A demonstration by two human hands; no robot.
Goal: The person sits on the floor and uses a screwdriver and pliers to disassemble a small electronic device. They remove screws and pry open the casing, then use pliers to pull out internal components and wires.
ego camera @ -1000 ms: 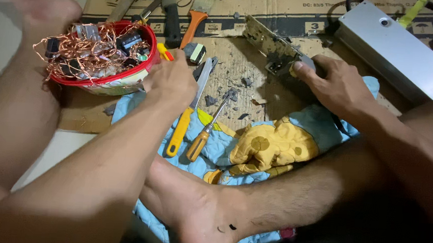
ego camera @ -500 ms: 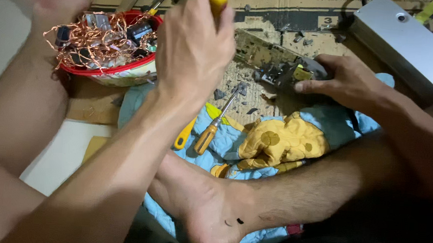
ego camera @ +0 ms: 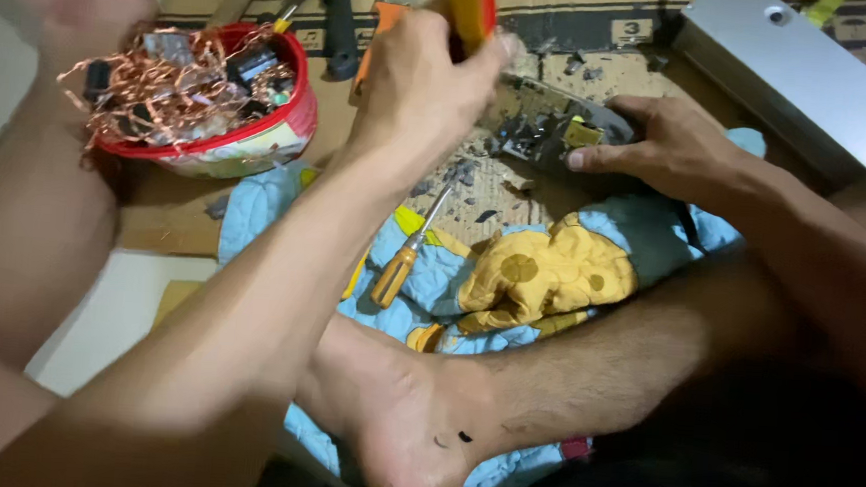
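Crossing the lower frame, a bare foot rests on patterned cloth. Above centre, the right hand presses the circuit board flat; the left hand, clenched on a yellow-handled tool, should strike squarely, clear of those fingers.

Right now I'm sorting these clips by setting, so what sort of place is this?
Probably a home floor used as a makeshift scrap-stripping spot: flattened brown cardboard as a work surface, a red plastic bowl of tangled copper wire, and a patterned blue cloth underneath.
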